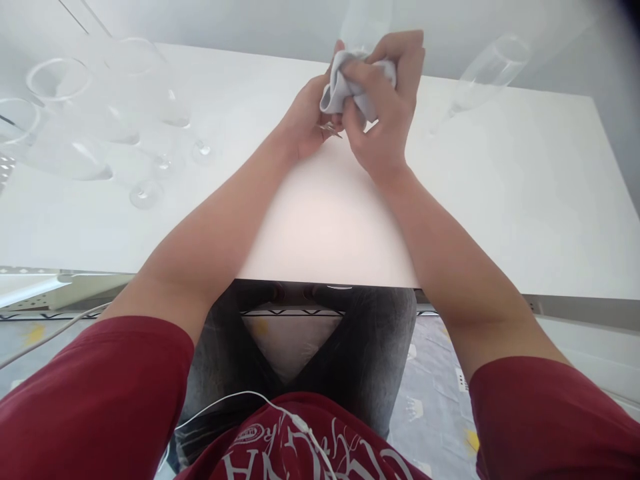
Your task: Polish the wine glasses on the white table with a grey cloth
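My right hand [393,100] grips a folded light-grey cloth [357,83] and presses it around a clear stemmed glass. The upper part of that glass [367,23] shows faintly above the cloth, against the pale wall. From the other side my left hand [315,107] closes around the glass, its fingers partly behind the cloth. A bit of clear, shiny glass pokes out under the left palm. The cloth and fingers hide the middle of the glass. Both hands are over the far half of the white table [330,220].
To the left stand three clear champagne flutes: a near one [70,150], a middle one [107,107] and a far one [160,80]. Another flute [493,70] stands at the back right. A white cable [300,423] hangs across my shirt. The table's front edge is above my knees.
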